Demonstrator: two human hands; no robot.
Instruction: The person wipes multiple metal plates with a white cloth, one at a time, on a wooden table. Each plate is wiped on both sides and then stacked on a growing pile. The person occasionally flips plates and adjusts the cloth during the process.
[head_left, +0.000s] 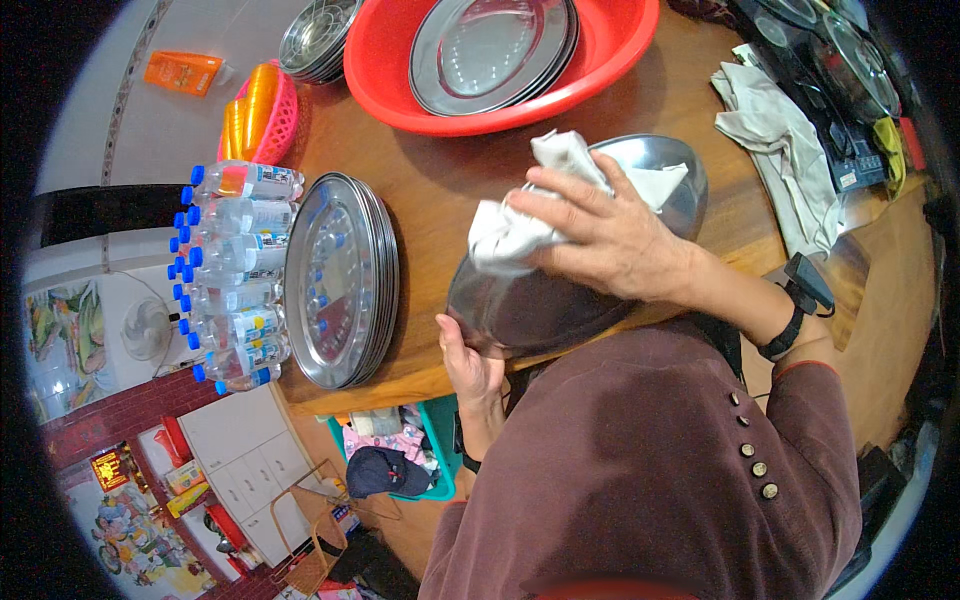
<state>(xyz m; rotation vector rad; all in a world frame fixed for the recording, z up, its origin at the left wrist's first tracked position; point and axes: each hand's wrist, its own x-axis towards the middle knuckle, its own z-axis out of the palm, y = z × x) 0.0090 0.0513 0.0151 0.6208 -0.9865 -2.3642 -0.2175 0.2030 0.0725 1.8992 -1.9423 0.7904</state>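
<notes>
An oval metal platter (517, 315) lies tilted at the table's near edge, its near rim gripped by my left hand (472, 367). Over its surface, my right hand (619, 232) presses a bunched white cloth (510, 229), slightly blurred. The cloth and hand cover the platter's middle. To the left stands a stack of oval metal platters (330, 281). Beyond the cloth, a red plastic basin (375, 90) holds several round-rimmed metal plates (491, 49).
Plastic bottles with blue caps (247, 255) crowd the table's left side, near a pink basket (281, 120) and stacked metal bowls (319, 41). A light cloth (780, 150) lies at the right, beside dark equipment. Below the table edge is a teal bin (442, 442) holding a dark cap.
</notes>
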